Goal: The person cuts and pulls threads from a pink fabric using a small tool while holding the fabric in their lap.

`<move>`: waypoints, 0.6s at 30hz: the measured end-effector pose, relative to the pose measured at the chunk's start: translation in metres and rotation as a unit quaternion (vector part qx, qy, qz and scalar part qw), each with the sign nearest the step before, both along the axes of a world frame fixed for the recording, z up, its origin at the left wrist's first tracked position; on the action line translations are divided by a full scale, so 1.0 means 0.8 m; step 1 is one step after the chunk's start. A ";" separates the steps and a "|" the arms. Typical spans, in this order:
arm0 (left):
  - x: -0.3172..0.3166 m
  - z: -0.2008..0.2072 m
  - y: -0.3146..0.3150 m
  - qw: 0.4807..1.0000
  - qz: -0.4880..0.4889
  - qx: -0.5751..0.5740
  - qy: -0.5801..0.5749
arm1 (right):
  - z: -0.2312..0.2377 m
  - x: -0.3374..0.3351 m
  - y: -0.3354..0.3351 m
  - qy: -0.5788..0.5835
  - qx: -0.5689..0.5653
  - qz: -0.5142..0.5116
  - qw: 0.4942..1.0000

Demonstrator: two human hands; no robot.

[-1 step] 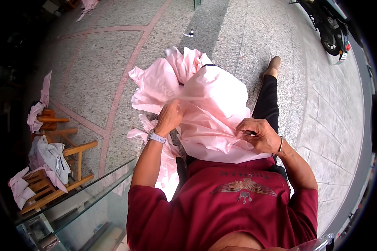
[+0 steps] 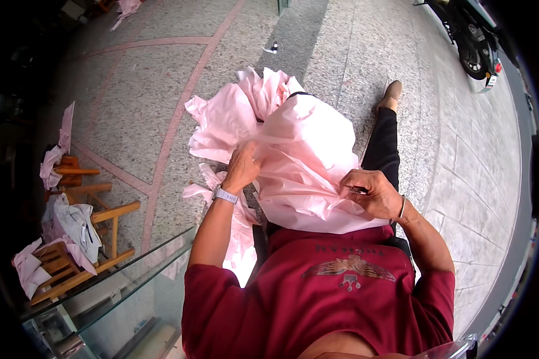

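A large pale pink sheet of thin fabric (image 2: pixel 308 134) lies bunched across my lap, its folds spilling toward the far left. My left hand (image 2: pixel 243 167) is closed on the fabric's left side, with the fingertips partly hidden in the folds. On the right, my right hand (image 2: pixel 375 195) is curled with its fingertips at gathered creases of the same fabric. A small dark tool (image 2: pixel 357 189) sticks out between its fingers; most of it is covered, so its kind cannot be made out. More pink fabric (image 2: pixel 241 233) hangs down beside my left forearm.
Wooden stools (image 2: pixel 111 212) with pink and white cloth pieces on them stand at the left. A glass-topped case (image 2: pixel 135 305) is close at the lower left. A small black-and-white object (image 2: pixel 273 48) lies on the floor ahead. A parked scooter (image 2: pixel 474 51) stands far right.
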State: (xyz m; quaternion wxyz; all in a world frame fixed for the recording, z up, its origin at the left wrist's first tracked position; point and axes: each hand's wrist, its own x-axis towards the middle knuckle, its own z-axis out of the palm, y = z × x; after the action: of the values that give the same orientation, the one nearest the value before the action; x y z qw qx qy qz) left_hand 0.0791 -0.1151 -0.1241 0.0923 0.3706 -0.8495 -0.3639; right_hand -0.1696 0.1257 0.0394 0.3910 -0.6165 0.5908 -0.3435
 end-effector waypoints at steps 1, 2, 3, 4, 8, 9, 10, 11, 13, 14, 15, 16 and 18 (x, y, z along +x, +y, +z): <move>0.005 -0.021 -0.003 0.998 0.000 -0.047 0.035 | -0.001 -0.001 0.001 0.007 0.008 -0.003 1.000; 0.002 -0.023 -0.005 0.994 0.065 0.069 0.046 | -0.001 -0.002 0.003 0.016 0.015 -0.007 1.000; -0.003 -0.023 -0.005 0.972 0.132 0.185 0.056 | -0.002 -0.002 0.004 0.024 0.023 -0.009 0.999; -0.007 -0.024 -0.005 0.932 0.196 0.297 0.066 | -0.003 -0.002 0.005 0.025 0.018 -0.004 1.000; -0.006 -0.049 -0.010 0.844 0.293 0.424 0.149 | -0.008 0.000 0.005 0.027 0.011 0.005 1.000; -0.007 -0.048 -0.012 0.826 0.304 0.452 0.148 | -0.008 0.000 0.004 0.026 0.013 0.005 1.000; -0.008 -0.046 -0.013 0.807 0.314 0.478 0.147 | -0.009 0.000 0.004 0.026 0.011 0.006 1.000; -0.008 -0.044 -0.011 0.790 0.299 0.505 0.177 | -0.011 0.000 0.004 0.026 0.009 0.008 1.000; -0.008 -0.040 -0.003 0.750 0.265 0.557 0.238 | -0.011 0.000 0.003 0.033 0.016 0.006 0.999; -0.008 -0.035 -0.003 0.740 0.248 0.572 0.254 | -0.010 0.000 0.002 0.039 0.024 0.003 0.999; -0.007 -0.029 -0.003 0.728 0.231 0.586 0.269 | -0.009 0.000 0.002 0.044 0.033 0.000 0.998; -0.005 -0.025 -0.002 0.717 0.214 0.600 0.284 | -0.009 0.001 0.002 0.046 0.040 -0.001 0.998; -0.001 -0.024 -0.003 0.759 0.151 0.565 0.287 | -0.008 0.001 0.001 0.048 0.054 -0.002 0.997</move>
State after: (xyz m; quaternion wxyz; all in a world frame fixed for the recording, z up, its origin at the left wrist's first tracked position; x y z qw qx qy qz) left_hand 0.0784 -0.1177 -0.1430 0.1593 0.3574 -0.3571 -0.8481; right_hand -0.1691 0.1264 0.0334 0.3939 -0.6091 0.6280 -0.2821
